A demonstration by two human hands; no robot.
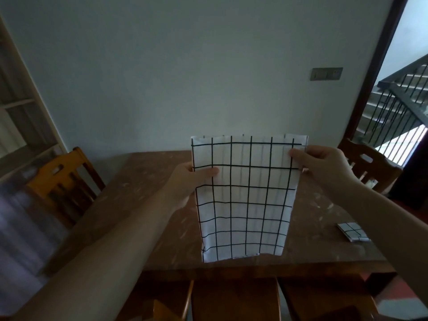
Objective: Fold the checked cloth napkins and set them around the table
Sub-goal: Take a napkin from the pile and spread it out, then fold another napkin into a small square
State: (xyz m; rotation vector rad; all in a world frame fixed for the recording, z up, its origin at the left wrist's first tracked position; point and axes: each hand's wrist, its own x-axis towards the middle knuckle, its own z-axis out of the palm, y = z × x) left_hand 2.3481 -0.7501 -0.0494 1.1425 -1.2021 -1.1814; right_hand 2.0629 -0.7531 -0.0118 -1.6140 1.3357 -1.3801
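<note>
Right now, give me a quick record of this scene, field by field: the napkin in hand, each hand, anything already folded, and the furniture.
held napkin: white with black grid, hanging upright over the table
left hand: pinches its left edge
right hand: pinches its upper right edge
folded napkin: lies flat on the table's right side
table: brown, marbled top
chairs: one on the left, one on the right

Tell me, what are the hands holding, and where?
Both hands hold one white cloth napkin with black checks, hanging upright. The left hand pinches its left edge; the right hand pinches its right edge near the top.
</note>
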